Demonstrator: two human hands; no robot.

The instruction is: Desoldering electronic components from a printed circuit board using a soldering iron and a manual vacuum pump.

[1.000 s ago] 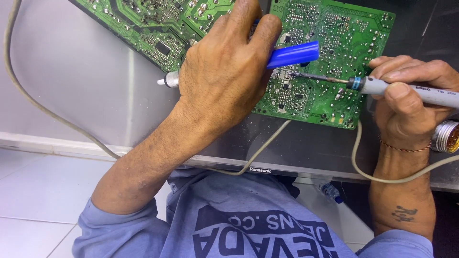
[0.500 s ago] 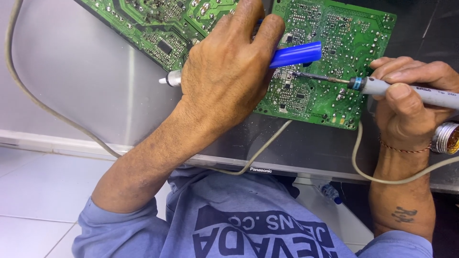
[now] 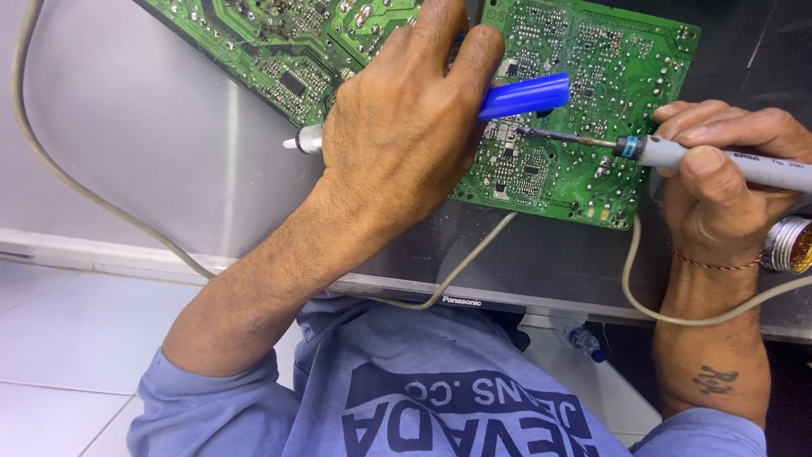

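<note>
**Green board under iron and solder sucker**

Grey cable (image 3: 93,207) loops in from the left across the grey metal panel (image 3: 152,161). Left hand (image 3: 397,140) is clenched around a blue desoldering pump (image 3: 523,95); its white end (image 3: 298,142) sticks out behind the hand, and the blue end lies over the green circuit board (image 3: 592,76). A second green board (image 3: 271,42) lies upper left. Right hand (image 3: 719,182) grips a grey soldering iron (image 3: 727,161) pen-style, tip (image 3: 526,132) touching the board just below the pump.

Risks, as I judge them: the iron dwelling too long could lift a pad; the tip sliding could bridge the dense joints nearby; the iron's cord (image 3: 651,296) hangs loose by the wrist and a snag would jerk the tip.

Boards lie on a dark flat-panel back (image 3: 558,254). A round metal tin (image 3: 791,244) is at far right; white tiled floor (image 3: 76,338) below.
</note>
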